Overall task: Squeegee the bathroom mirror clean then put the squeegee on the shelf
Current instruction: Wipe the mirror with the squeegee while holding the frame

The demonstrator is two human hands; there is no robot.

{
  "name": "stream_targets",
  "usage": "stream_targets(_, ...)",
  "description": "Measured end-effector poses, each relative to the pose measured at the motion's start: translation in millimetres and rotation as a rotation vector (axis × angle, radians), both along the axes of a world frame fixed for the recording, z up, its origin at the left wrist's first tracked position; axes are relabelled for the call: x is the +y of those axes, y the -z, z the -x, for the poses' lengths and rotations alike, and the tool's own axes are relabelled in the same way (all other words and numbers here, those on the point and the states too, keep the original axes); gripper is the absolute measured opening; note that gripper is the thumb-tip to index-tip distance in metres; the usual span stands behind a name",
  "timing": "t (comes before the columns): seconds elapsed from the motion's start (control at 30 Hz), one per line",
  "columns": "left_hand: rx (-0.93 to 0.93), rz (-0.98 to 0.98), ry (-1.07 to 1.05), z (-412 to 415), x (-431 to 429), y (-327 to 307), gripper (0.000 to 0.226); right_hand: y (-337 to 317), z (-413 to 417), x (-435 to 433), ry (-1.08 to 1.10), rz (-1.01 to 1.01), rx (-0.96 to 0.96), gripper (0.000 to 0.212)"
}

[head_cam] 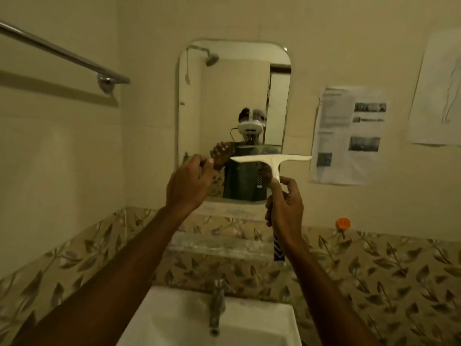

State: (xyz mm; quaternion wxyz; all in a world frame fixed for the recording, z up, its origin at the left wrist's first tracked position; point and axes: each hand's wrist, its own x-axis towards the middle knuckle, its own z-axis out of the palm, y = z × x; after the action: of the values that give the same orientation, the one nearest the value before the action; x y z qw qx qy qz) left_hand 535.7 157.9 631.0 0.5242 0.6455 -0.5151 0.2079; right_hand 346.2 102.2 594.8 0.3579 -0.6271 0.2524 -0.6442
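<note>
My right hand (284, 206) grips the squeegee (272, 162) handle; left hand (189, 182) loosely curled, empty. Keep blade flat across the mirror's (234, 96) lower edge.

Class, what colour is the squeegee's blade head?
White or cream squeegee, seen best in the head view.

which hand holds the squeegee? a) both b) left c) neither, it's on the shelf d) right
d: the right hand grips the squeegee by its handle, blade up in front of the mirror, while the left hand is raised beside it and holds nothing.
</note>
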Motion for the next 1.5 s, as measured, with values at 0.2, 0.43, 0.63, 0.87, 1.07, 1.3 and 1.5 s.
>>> stream_targets(0.2,0.078,-0.044,0.046,-50.4,-31.3,-74.0,0.036,-54.7,-36.5,-42.4,0.067,0.063,0.056,0.025)
stream_targets(0.43,0.187,-0.006,0.11,-118.3,-80.7,-144.7,0.042,-133.3,-67.1,-83.3,0.228,0.223,0.067,0.031)
stream_targets(0.63,0.225,0.067,0.122,-158.9,-118.4,-166.2,0.041,-183.4,-81.9,-99.4,0.463,0.272,0.084,0.037)
stream_targets(0.87,0.247,0.121,0.169,-183.7,-142.0,-188.6,0.046,-252.2,-96.9,-121.0,0.722,0.308,0.195,0.038)
stream_targets(1.07,0.227,0.133,0.129,-196.7,-159.6,-193.1,0.049,-285.5,-98.1,-134.1,0.779,0.284,0.307,0.038)
stream_targets(1.3,0.144,0.26,0.089,-203.9,-173.2,-191.2,0.054,-283.8,-103.0,-131.3,0.73,0.249,0.467,0.039)
stream_targets(1.5,0.08,0.324,0.059,-205.2,-178.5,-185.3,0.048,-198.3,-102.5,-117.5,0.679,0.158,0.597,0.043)
